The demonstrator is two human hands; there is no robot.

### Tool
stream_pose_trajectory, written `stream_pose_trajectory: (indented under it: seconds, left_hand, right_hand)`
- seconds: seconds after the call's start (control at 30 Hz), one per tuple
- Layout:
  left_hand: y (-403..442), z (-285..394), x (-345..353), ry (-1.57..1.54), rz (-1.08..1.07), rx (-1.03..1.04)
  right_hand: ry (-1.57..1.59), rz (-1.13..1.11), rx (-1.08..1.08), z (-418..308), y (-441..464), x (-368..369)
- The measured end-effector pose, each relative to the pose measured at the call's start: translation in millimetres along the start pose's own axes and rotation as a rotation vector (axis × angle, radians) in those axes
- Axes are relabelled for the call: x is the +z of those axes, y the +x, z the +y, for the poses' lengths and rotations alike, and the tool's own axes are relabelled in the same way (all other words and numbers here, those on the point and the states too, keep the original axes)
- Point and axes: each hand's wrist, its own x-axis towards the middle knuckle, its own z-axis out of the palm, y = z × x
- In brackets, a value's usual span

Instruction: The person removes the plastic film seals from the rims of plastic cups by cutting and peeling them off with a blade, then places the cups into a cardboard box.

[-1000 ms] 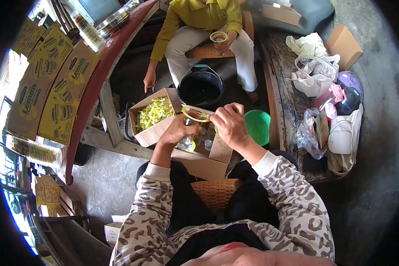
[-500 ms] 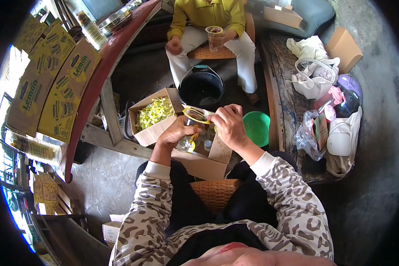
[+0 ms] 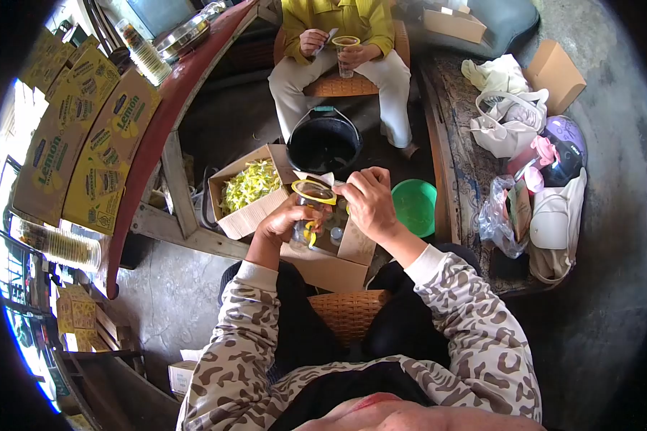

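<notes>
My left hand (image 3: 289,219) is wrapped around a clear plastic cup (image 3: 310,231) with a yellow rim and a yellow print on its side. The cup is held over an open cardboard box (image 3: 323,267), its mouth tipped up toward me. My right hand (image 3: 370,205) is closed in a pinch close beside the cup's rim. Something pale shows by those fingertips, too small to make out. Inside the box below are more clear cups (image 3: 336,234), partly hidden by my hands.
A box of yellow-green strips (image 3: 251,185), a black bucket (image 3: 325,144) and a green basin (image 3: 415,208) stand nearby. Opposite sits a person (image 3: 338,36) holding another cup (image 3: 346,57). Lemon cartons (image 3: 97,144) line the left; bags (image 3: 510,126) lie on the right bench.
My left hand has turned the cup's rim a little away from my right fingers. The person opposite has raised one hand, now with a small whitish piece visible in it.
</notes>
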Motion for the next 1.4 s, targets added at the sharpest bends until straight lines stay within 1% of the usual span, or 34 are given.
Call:
stream_pose_trajectory:
  seconds: [0.13,0.17,0.2,0.23,0.27,0.33,0.37,0.4,0.43,0.5,0.53,0.57,0.6,0.63,0.7,0.73,0.8,0.83,0.9,0.93,0.97,1.03,1.07,1.1,1.17,1.23,1.3,1.33,1.37,1.4]
  left_hand:
    - [6,-5,-15,0.077,-0.051,-0.002]
    - [9,-7,-16,0.077,-0.053,0.000]
    - [10,-5,-10,0.266,0.022,0.040]
    - [10,-3,-5,0.455,0.098,0.081]
    - [10,2,-1,0.531,0.104,0.128]
    - [13,1,-6,0.565,0.122,0.165]
    - [15,-1,-8,0.600,0.140,0.199]
    - [15,0,-9,0.654,0.143,0.279]
    - [16,0,-11,0.650,0.144,0.277]
    - [16,0,-12,0.779,0.200,0.449]
    - [14,3,-10,0.802,0.246,0.425]
    - [17,2,-14,0.814,0.256,0.503]
    - [17,2,-14,0.846,0.298,0.521]
    - [17,6,-13,0.877,0.344,0.541]
    - [15,12,-12,0.924,0.420,0.596]
    - [14,14,-11,0.905,0.456,0.610]
    - [11,21,-10,0.878,0.519,0.667]
    - [9,23,-10,0.862,0.540,0.668]
    - [6,27,-13,0.843,0.638,0.739]
    - [5,30,-14,0.814,0.653,0.771]
    - [3,33,-14,0.799,0.673,0.773]
    - [1,38,-16,0.776,0.698,0.788]
    - [3,38,-19,0.688,0.676,0.815]
    - [3,39,-19,0.687,0.691,0.869]
    - [4,41,-27,0.729,0.599,0.891]
    - [3,44,-26,0.815,0.602,0.923]
    - [7,44,-25,0.867,0.586,0.956]
    - [8,44,-24,0.810,0.541,0.982]
    - [11,43,-23,0.877,0.597,0.983]
    - [17,40,-24,0.873,0.626,1.021]
  right_hand:
    - [0.026,0.001,0.041,2,-2,9]
    - [0.130,0.009,0.141,5,-3,14]
    - [0.234,0.018,0.242,7,-4,18]
    - [0.233,0.018,0.240,10,-6,21]
    - [0.320,0.052,0.307,13,-8,24]
    - [0.506,0.085,0.421,20,-7,24]
    - [0.508,0.081,0.419,24,-7,24]
    - [0.519,0.094,0.463,27,-9,24]
    - [0.528,0.106,0.510,31,-10,24]
    - [0.539,0.049,0.652,41,-15,26]
    - [0.490,0.003,0.700,49,-19,30]
    - [0.441,-0.049,0.748,57,-23,34]
    - [0.435,-0.126,0.844,63,-26,37]
    - [0.399,-0.226,0.894,66,-26,36]
    - [0.341,-0.334,0.945,78,-38,50]
    - [0.336,-0.357,0.938,85,-47,58]
    - [0.314,-0.488,0.832,97,-65,77]
    - [0.311,-0.510,0.818,103,-78,89]
    - [0.360,-0.585,0.821,116,-108,118]
    - [0.328,-0.624,0.856,122,-124,132]
    - [0.323,-0.644,0.842,126,-140,144]
    - [0.113,-0.714,0.945,131,-173,160]
    - [0.058,-0.703,0.941,130,-186,163]
    - [0.002,-0.687,0.933,128,-195,163]
    - [-0.065,-0.704,0.939,124,-202,162]
    - [-0.087,-0.616,0.957,138,-222,177]
    - [-0.132,-0.600,0.951,143,-227,181]
    - [-0.168,-0.579,0.963,144,-229,186]
    - [-0.158,-0.591,0.941,145,-232,188]
    - [-0.145,-0.622,0.938,150,-235,189]
